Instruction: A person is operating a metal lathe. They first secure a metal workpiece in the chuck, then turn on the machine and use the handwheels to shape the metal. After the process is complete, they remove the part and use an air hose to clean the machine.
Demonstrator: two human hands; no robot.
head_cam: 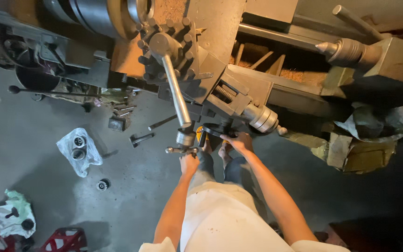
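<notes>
I look straight down at a metal lathe. My left hand (pixel 189 163) grips a small silver crank handle (pixel 179 150) just below the long steel lever (pixel 176 91) of the tool post (pixel 166 46). A black handwheel (pixel 216 130) on the carriage front is held at its rim by my right hand (pixel 239 141). A yellow-and-black object (pixel 200 135) sits between the two hands. Below them are my grey trousers and bare feet.
The cross-slide screw and silver dial (pixel 262 117) jut out right of the handwheel. The tailstock with a pointed centre (pixel 346 50) is at upper right. On the grey floor lie a white bag with metal rings (pixel 78 149), loose tools (pixel 141 137), rags (pixel 12 217) and red stands (pixel 66 239).
</notes>
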